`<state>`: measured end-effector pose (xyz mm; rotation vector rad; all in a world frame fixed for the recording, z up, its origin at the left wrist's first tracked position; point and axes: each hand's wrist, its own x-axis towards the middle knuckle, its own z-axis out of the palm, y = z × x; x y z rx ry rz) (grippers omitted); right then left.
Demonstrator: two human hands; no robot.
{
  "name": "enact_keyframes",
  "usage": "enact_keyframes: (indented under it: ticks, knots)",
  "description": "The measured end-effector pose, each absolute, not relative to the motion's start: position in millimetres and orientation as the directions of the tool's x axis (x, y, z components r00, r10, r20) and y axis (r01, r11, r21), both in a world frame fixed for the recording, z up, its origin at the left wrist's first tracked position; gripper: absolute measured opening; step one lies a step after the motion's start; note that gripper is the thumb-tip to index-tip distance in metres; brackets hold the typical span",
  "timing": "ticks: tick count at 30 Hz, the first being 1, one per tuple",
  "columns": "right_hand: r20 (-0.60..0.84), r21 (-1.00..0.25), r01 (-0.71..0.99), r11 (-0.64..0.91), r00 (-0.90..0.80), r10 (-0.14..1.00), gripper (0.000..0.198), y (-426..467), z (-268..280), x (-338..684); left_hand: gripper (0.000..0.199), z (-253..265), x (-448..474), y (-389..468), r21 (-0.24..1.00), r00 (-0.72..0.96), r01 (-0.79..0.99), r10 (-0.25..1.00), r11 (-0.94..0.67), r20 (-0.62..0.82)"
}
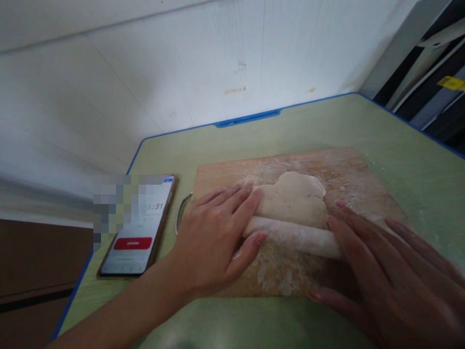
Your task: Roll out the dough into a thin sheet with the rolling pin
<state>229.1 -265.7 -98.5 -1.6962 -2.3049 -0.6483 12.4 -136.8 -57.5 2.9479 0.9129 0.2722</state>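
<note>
A flour-dusted rolling pin (294,236) lies crosswise over the near part of a flattened piece of pale dough (290,198). The dough has an uneven, lobed far edge with a small crease at its right. My left hand (218,230) lies over the pin's left end, its fingers stretched forward and touching the dough's left side, the thumb on the near side. Over the right end is my right hand (385,271), fingers extended and spread, the palm hiding that end of the pin. Beneath everything is a floured wooden board (345,165).
Left of the board lies a phone (134,242) with a lit timer screen, partly pixelated. A metal handle (179,215) sticks out from the board's left side. The green table (174,150) has a blue edge and meets a white wall (203,63). Dark objects stand at the far right.
</note>
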Motion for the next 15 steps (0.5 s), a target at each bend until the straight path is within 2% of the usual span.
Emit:
enact_keyframes:
  ticks: [9,15]
  knots:
    - [0.47,0.19,0.955,0.226,-0.291,0.833,0.076,-272.4,-101.4,227.9,0.061,-71.7,4.7,-153.6,0.007,0.78,0.589,0.57,-0.808,0.259]
    - [0.441,0.242,0.935,0.26,-0.344,0.829,0.067,-277.3,-103.2,223.2,0.065,-78.3,0.4,-164.9,-0.047,0.777,0.606,0.578,-0.794,0.249]
